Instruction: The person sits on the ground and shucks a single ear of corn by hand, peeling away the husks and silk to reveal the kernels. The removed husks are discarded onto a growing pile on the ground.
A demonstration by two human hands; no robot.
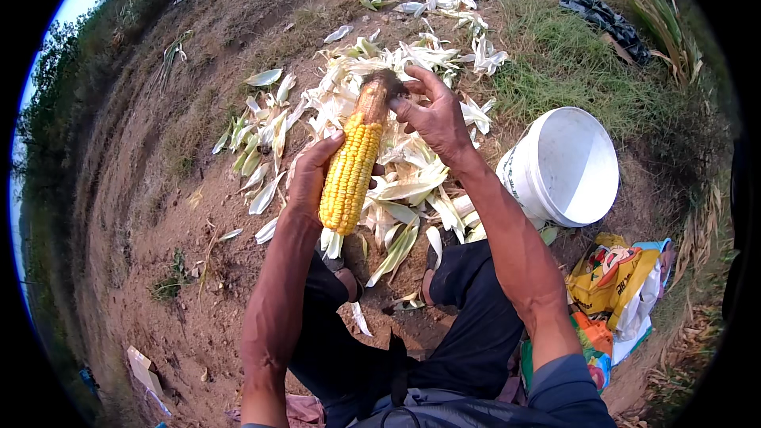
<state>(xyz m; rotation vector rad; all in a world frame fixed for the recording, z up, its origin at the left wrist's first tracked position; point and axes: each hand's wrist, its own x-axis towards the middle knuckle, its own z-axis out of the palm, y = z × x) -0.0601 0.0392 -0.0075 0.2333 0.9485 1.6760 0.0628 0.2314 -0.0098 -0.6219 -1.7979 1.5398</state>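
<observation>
An ear of yellow corn [351,175] is held aloft, its husk stripped back, with a bare brownish tip at the top. My left hand [312,175] wraps around its middle, thumb on the near side and fingertips showing past the far edge. Dark corn silk [386,84] clings to the tip. Beside that silk is my right hand [434,113], thumb and index finger spread apart around the tuft. Whether its curled fingers touch any strands is hard to see. Pale corn husks [410,181] lie heaped on the soil below both hands.
A white plastic bucket [574,166] lies tipped at the right, its mouth facing me. Near it are crumpled printed plastic sacks [612,285]. A dark plastic bundle [606,21] rests on grass at the upper right. A cardboard piece [144,371] sits lower left.
</observation>
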